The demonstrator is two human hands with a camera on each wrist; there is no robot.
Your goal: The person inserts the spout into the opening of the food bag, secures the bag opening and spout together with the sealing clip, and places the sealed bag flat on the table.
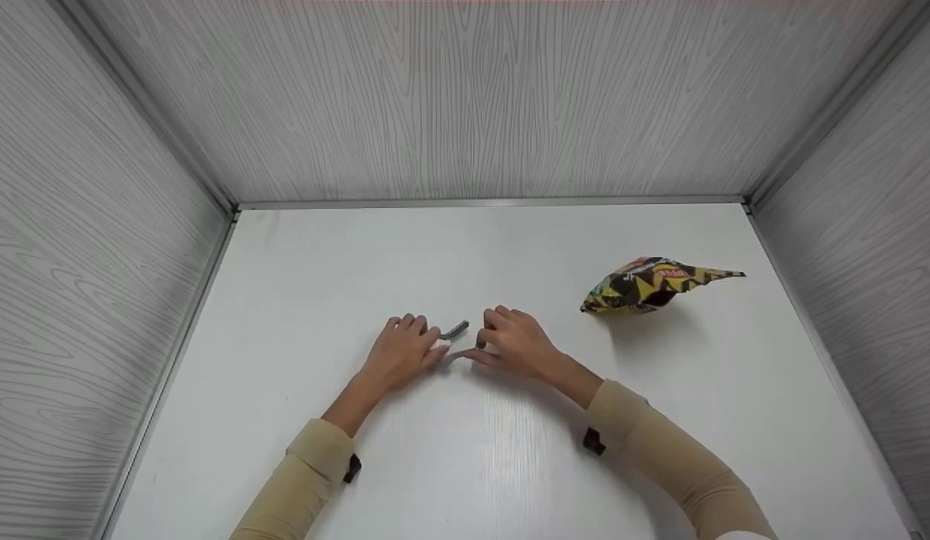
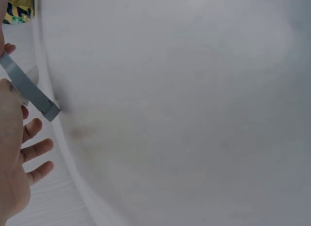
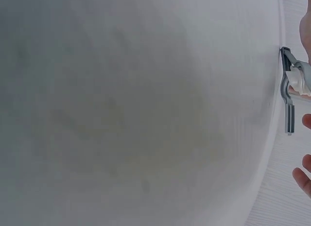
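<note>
A hinged grey plastic bag clip (image 1: 455, 330) with a white spout-like piece (image 3: 295, 80) at its middle is held between the two hands, just above the table. My left hand (image 1: 401, 352) grips it by the white part, thumb on the near side. With thumb and index finger, my right hand (image 1: 517, 343) pinches the free end of the grey strip. In the left wrist view the strip (image 2: 29, 87) slants down to a squared hinge end. The right wrist view shows the two arms spread apart in a V. Fingers hide part of the middle.
A black and yellow snack bag (image 1: 637, 289) stands on the white table (image 1: 360, 262) to the right, beyond my right hand, its crumpled end pointing right. Grey wood-grain panels (image 1: 472, 105) wall the table at the back and both sides.
</note>
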